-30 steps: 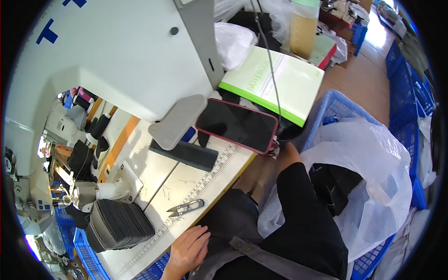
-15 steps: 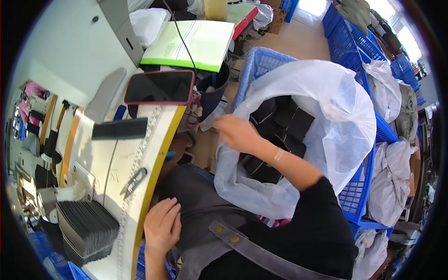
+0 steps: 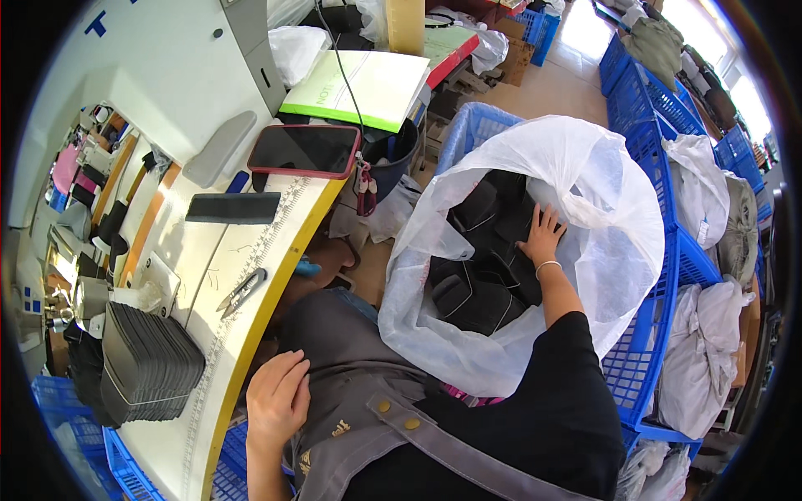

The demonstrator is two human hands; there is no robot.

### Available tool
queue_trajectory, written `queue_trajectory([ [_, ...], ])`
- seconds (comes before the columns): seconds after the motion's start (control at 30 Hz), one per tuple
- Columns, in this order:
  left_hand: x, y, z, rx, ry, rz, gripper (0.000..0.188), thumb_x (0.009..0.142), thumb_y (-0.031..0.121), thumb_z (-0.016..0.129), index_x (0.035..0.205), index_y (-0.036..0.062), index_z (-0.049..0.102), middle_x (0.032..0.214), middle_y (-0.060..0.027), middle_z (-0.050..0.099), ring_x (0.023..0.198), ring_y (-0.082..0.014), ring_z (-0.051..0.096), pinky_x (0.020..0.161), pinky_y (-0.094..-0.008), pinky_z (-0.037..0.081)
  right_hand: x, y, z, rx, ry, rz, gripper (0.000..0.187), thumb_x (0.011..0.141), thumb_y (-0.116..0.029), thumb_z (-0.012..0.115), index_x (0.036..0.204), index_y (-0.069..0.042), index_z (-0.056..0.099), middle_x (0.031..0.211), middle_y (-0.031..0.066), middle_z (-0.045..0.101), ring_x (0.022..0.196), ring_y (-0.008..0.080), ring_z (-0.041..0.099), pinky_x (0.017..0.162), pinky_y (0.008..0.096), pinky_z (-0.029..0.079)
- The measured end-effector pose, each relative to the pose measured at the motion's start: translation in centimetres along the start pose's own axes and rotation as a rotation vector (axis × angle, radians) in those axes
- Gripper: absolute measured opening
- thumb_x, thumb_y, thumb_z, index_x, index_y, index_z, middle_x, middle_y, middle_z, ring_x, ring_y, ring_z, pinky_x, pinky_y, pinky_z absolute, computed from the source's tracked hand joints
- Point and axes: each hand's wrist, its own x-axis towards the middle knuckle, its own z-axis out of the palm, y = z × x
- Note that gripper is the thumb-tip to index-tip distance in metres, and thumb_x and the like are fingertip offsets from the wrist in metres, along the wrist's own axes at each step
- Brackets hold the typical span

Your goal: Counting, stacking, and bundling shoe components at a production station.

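A white plastic bag (image 3: 618, 204) lines a blue basket (image 3: 468, 134), its mouth spread wide. Several black folded pieces with pale edging (image 3: 476, 296) lie in a heap inside it. My right hand (image 3: 545, 236) reaches into the bag, fingers spread against the dark pieces and the bag's inner side, gripping nothing. By the yellow table edge, my left hand (image 3: 280, 397) rests loosely with slightly bent fingers and nothing visible in it. Thread snips (image 3: 242, 292) lie on the white table (image 3: 200, 305). A banded stack of black flat pieces (image 3: 150, 363) stands at the table's near left.
A phone (image 3: 305, 151), a black flat strip (image 3: 234, 208) and a green-edged notebook (image 3: 359, 88) lie toward the table's back. Beside them is a dark bin (image 3: 393, 163). Blue crates (image 3: 643, 351) with white sacks (image 3: 702, 359) line the right.
My right hand has moved right from the bag's left rim into the bag, its fingers now spread. The bag mouth sits wider around the black pieces. My left hand stays near the table edge.
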Motion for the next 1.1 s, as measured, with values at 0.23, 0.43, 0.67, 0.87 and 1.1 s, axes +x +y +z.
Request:
queue_trajectory([
  [0.23,0.7,0.0,0.6,0.008,-0.027,-0.015,0.026,0.069,-0.004,0.068,0.094,-0.0006,0.067,0.102,-0.0137,0.066,0.093,-0.0324,0.064,0.082,-0.0401,0.052,1.4,-0.1,-0.2,-0.116,-0.163,-0.126,0.134,0.05,-0.045,0.088,0.153,-0.018,0.006,0.158,0.0152,0.003,0.141,0.0397,0.017,0.108,0.0638,0.021],
  [0.43,1.0,0.3,0.9,-0.004,-0.056,-0.015,0.026,0.07,-0.006,0.066,0.095,-0.0007,0.066,0.103,-0.0151,0.067,0.092,-0.0338,0.064,0.081,-0.0395,0.051,0.1,-0.8,-0.6,-0.111,-0.147,-0.081,0.133,0.05,-0.046,0.087,0.154,-0.021,0.008,0.159,0.014,0.0,0.143,0.0408,0.013,0.109,0.0654,0.017],
  [0.67,1.4,0.6,0.4,0.004,-0.075,-0.019,0.027,0.07,-0.005,0.067,0.096,0.0002,0.067,0.103,-0.0146,0.067,0.092,-0.0331,0.064,0.081,-0.0392,0.051,0.5,-1.1,1.5,-0.142,-0.057,-0.073,0.137,0.047,-0.045,0.089,0.154,-0.023,0.006,0.158,0.0153,-0.001,0.143,0.0435,0.007,0.108,0.0666,0.017],
  [0.87,1.2,0.9,0.3,0.012,-0.078,0.018,0.026,0.069,-0.003,0.069,0.094,0.0,0.066,0.1,-0.0136,0.067,0.088,-0.0308,0.065,0.079,-0.0382,0.052,0.8,-1.2,2.7,-0.191,0.018,-0.035,0.129,0.051,-0.04,0.087,0.153,-0.024,0.011,0.158,0.0134,0.007,0.143,0.0415,0.013,0.109,0.0666,0.016],
  [1.1,0.4,0.5,0.2,0.065,-0.089,-0.03,0.026,0.069,-0.003,0.069,0.094,0.0001,0.066,0.1,-0.0134,0.067,0.087,-0.0312,0.064,0.079,-0.039,0.052,2.3,-2.4,2.6,-0.129,0.003,0.004,0.083,0.084,-0.015,0.058,0.153,-0.029,0.014,0.159,0.013,0.003,0.143,0.04,0.013,0.109,0.0668,0.013],
])
